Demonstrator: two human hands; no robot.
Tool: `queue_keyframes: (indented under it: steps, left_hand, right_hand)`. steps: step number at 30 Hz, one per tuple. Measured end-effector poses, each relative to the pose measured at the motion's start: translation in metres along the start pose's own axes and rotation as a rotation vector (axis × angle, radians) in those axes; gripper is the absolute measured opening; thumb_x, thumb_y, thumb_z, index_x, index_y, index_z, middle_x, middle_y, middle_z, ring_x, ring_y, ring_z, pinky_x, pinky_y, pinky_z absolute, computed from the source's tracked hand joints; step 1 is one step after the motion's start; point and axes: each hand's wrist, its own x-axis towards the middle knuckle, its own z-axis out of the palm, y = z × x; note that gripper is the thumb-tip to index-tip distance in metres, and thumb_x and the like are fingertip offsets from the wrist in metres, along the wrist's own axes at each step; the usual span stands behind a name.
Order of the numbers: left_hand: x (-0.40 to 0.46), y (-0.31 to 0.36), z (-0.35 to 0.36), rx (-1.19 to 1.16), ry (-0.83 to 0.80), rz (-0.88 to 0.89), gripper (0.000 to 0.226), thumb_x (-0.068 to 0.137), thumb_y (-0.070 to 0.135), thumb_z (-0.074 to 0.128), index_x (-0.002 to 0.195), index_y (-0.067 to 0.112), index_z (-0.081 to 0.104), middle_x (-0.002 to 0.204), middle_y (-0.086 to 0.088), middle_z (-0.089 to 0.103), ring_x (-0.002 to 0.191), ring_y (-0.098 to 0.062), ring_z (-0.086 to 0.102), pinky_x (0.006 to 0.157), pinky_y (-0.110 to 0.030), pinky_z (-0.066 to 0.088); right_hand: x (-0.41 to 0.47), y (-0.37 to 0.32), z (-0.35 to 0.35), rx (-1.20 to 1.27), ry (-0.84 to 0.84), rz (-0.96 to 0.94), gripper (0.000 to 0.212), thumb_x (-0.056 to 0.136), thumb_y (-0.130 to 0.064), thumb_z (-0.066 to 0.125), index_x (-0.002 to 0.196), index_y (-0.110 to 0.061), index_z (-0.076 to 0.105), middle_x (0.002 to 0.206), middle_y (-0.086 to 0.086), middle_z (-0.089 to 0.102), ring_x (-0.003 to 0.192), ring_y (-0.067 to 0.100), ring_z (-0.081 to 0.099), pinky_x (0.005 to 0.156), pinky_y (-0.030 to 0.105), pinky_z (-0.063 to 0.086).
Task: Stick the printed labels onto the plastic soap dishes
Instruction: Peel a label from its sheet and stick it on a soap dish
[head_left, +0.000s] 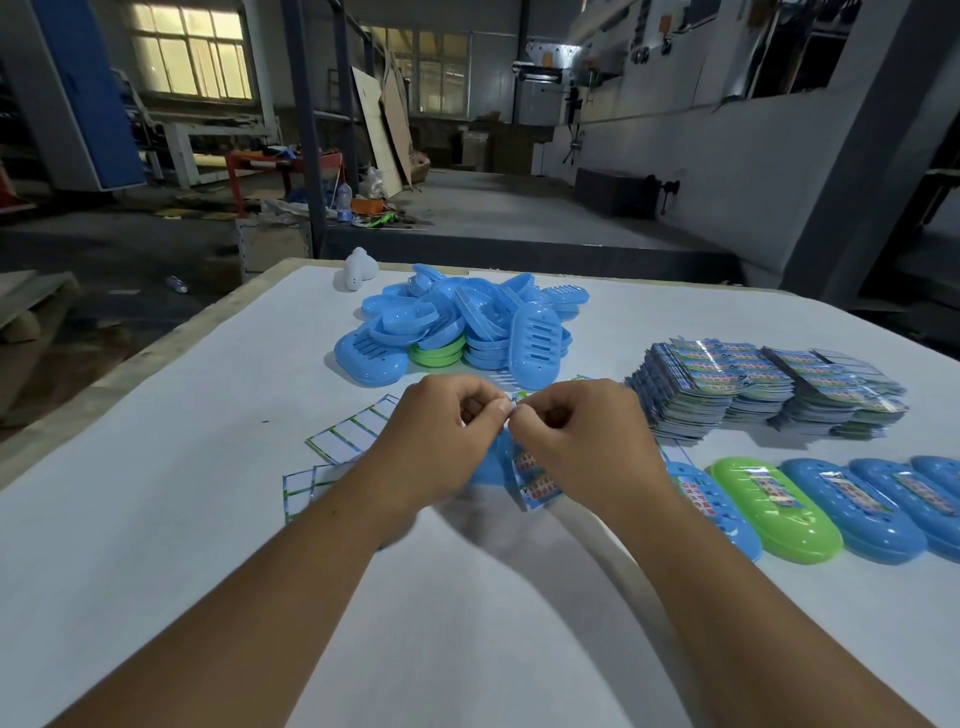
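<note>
Label (535, 480) pinched at top edge by left hand (447, 441) and right hand (582, 441), hanging lengthwise toward body; blue soap dish (488, 467) directly beneath on worktop (156, 519), apparently unlabelled, mostly hidden.

Glossy printed rectangular label (537, 480), blue with red blocks, hangs tilted, its top edge pinched between both hands above a mostly hidden blue plastic soap dish (491, 467). Heap of loose blue oval slotted plastic dishes (462, 322) at the far middle of the counter, with a few green plastic dishes (438, 354) stacked under it. Thick stacks of printed label sheets (763, 387) lie right of the heap. Row of labelled dishes, blue and one green (774, 509), at near right, labels face up.
</note>
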Motion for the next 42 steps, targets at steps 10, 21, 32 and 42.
queue_keyframes:
  steps: [10,21,32,42]
  left_hand:
    - [0.006,-0.007,-0.001,0.018,-0.019,0.006,0.016,0.093,0.025,0.063,0.078,0.026,0.067,0.069,0.015,0.067,0.065,0.000,0.058,0.062,-0.014,0.045]
    - [0.016,-0.005,-0.012,-0.369,0.169,-0.364,0.020,0.091,0.036,0.069,0.103,0.021,0.070,0.079,0.006,0.077,0.071,-0.005,0.072,0.066,-0.024,0.055]
    - [0.018,-0.011,-0.017,-0.325,0.281,-0.312,0.018,0.089,0.026,0.066,0.076,0.018,0.075,0.065,0.008,0.071,0.059,0.002,0.063,0.059,-0.020,0.051]
    - [0.008,0.002,-0.009,-0.239,0.038,-0.145,0.018,0.090,0.021,0.068,0.074,0.022,0.076,0.067,0.007,0.073,0.059,0.000,0.063,0.053,-0.011,0.046]
  right_hand:
    - [0.005,0.008,-0.010,-0.035,-0.094,-0.135,0.020,0.088,-0.031,0.071,0.107,-0.035,0.072,0.103,-0.021,0.066,0.084,-0.003,0.055,0.076,0.018,0.043]
    - [0.012,0.004,-0.009,0.673,-0.026,0.312,0.033,0.091,0.001,0.067,0.114,-0.022,0.060,0.073,0.002,0.073,0.063,0.013,0.071,0.057,0.020,0.054]
    - [0.004,0.000,-0.005,0.652,-0.373,0.404,0.032,0.088,0.001,0.068,0.114,-0.017,0.061,0.088,0.010,0.078,0.065,0.020,0.073,0.053,0.024,0.053]
    - [0.009,0.002,-0.011,0.630,-0.126,0.251,0.010,0.096,-0.015,0.068,0.104,-0.020,0.071,0.080,-0.003,0.078,0.072,0.007,0.075,0.055,0.019,0.055]
